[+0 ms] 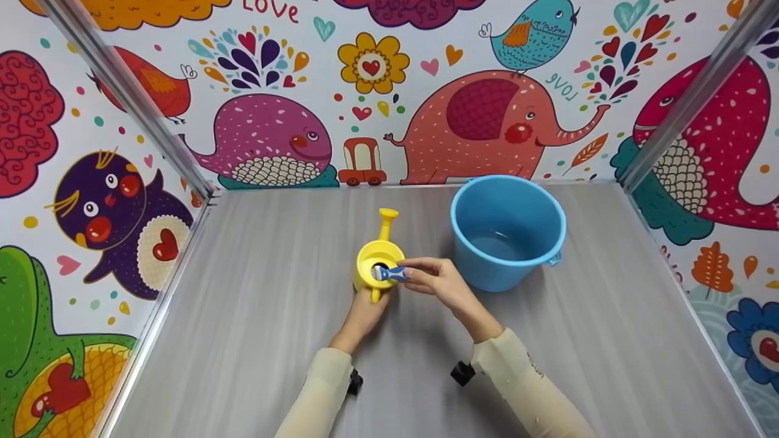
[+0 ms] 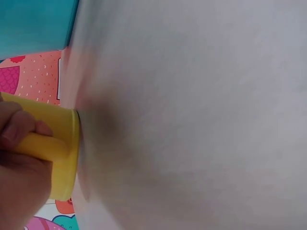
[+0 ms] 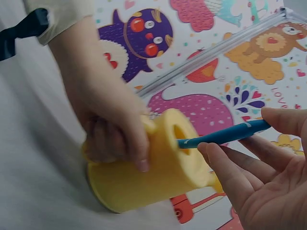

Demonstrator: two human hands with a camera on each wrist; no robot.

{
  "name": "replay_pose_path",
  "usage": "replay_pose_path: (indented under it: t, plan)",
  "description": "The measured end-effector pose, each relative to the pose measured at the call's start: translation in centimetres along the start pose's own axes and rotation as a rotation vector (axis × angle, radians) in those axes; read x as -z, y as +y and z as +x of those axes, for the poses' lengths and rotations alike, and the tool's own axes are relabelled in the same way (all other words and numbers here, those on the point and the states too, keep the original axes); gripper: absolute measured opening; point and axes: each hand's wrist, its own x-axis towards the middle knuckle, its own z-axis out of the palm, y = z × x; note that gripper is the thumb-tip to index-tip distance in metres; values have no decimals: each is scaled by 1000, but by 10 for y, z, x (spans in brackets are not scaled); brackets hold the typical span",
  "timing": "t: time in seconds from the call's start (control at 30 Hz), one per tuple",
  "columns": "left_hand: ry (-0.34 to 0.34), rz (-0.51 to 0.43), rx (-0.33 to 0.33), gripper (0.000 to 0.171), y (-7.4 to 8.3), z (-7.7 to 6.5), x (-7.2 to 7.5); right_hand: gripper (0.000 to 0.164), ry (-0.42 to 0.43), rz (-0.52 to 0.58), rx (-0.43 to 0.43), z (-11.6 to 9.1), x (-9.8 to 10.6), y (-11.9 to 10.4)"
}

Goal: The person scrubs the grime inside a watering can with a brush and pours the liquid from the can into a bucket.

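A yellow watering can (image 1: 380, 248) stands mid-table in the head view, spout pointing to the back. My left hand (image 1: 365, 313) grips its handle; in the left wrist view the fingers (image 2: 14, 127) curl round that handle, and the can's base is at the tabletop. Between thumb and fingertips, my right hand (image 1: 441, 283) pinches a blue razor (image 1: 397, 274), its pale head over the can's top opening. From the right wrist view, the razor (image 3: 225, 134) tilts toward the opening, its far end right at the hole; the head is hidden there.
A blue bucket (image 1: 508, 277) stands on the grey table (image 1: 255, 292), to the right of the can and close beside my right hand. Walls with printed cartoon animals (image 1: 481, 134) border the table at the back and sides, with metal posts (image 1: 669, 97) at the corners.
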Motion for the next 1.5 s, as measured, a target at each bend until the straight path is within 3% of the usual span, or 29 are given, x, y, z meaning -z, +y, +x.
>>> replay_pose_path:
  t: [0.2,0.43,0.87,1.2,1.33,1.5]
  plan:
    - [-17,16,-41,33,2,-1,0,41,2,13,5,-9,8,-7]
    - [-22,45,-59,17,3,-2,0,41,-14,20,19,-11,14,-6]
    - [-31,19,6,16,6,-1,0,40,4,35,3,-7,4,-3]
    - [-47,7,51,13,8,-1,-1,39,-45,-70,34,5,-9,10]
    - [-34,27,21,14,7,0,-1,38,-69,-98,53,5,-8,9]
    - [-26,58,-7,12,6,0,-2,36,-59,-45,19,4,-6,10]
